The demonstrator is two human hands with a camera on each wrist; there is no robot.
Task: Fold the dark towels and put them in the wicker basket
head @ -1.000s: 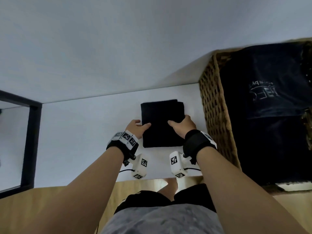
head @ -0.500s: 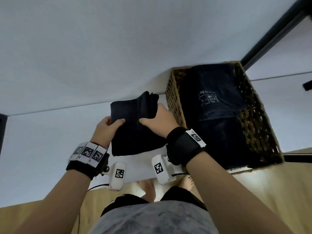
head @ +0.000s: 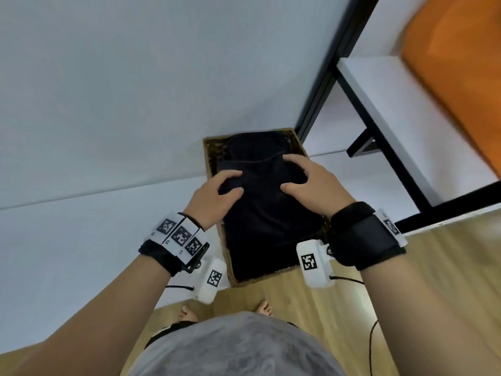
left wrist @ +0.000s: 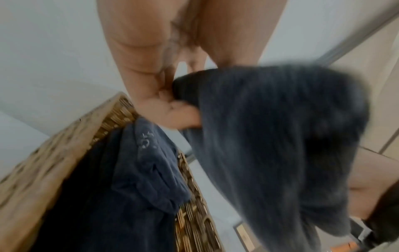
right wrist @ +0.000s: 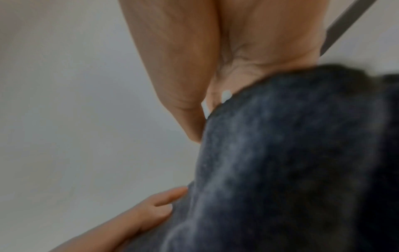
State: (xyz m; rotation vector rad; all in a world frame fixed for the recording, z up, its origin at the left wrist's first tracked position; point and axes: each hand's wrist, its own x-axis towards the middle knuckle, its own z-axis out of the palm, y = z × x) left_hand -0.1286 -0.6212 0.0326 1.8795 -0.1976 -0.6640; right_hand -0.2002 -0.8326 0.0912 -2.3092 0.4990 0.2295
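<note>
A folded dark towel hangs over the wicker basket, held between both hands. My left hand pinches its left edge, thumb and fingers closed on the cloth. My right hand grips its right side, fingers spread over the top. Below it the basket holds other folded dark towels, one with pale lettering. In the right wrist view the towel fills the right half and the left hand's fingers touch its lower edge.
The white tabletop lies left of the basket, against a pale wall. A black-framed white table and an orange surface stand to the right. Wooden floor and bare feet show below.
Both hands lifted the folded towel off the white tabletop and carried it right, over the basket. The head view swung right with it.
</note>
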